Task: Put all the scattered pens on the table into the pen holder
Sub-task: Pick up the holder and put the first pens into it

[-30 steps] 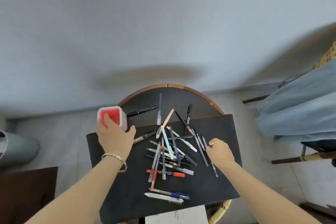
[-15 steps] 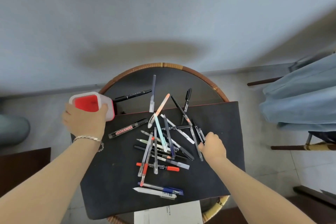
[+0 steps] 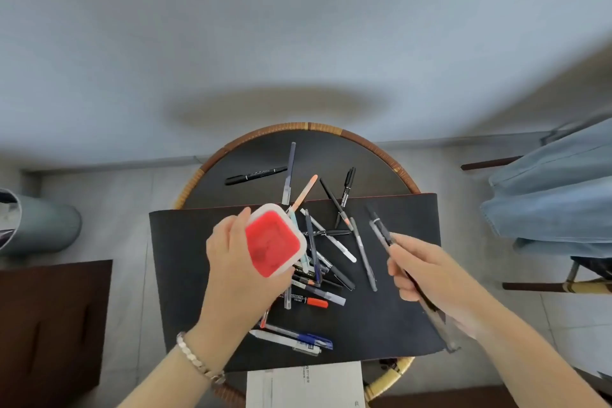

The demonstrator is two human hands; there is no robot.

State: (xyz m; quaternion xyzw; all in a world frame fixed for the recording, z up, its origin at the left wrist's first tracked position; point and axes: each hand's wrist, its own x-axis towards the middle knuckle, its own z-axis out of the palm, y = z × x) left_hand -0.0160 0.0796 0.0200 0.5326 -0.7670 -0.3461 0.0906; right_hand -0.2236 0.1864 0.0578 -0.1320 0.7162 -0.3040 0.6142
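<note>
Pen holder (image 3: 274,243), red inside with a white rim, formerly at the table's left edge, now raised over the pen pile (image 3: 318,262), mouth up, gripped from its left side by the left hand (image 3: 238,262), thumb on the far rim, fingers curled beneath. Right hand (image 3: 427,270), earlier resting on the black mat (image 3: 185,275), now lifted, fingers closed around two dark pens (image 3: 384,233) whose tips project beyond the fingertips; remaining pens lie between both hands.

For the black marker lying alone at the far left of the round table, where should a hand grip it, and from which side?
Grip the black marker mid-barrel, coming from above, fingers across its width. It lies flat, apart from the other pens, with both long sides free.
</note>
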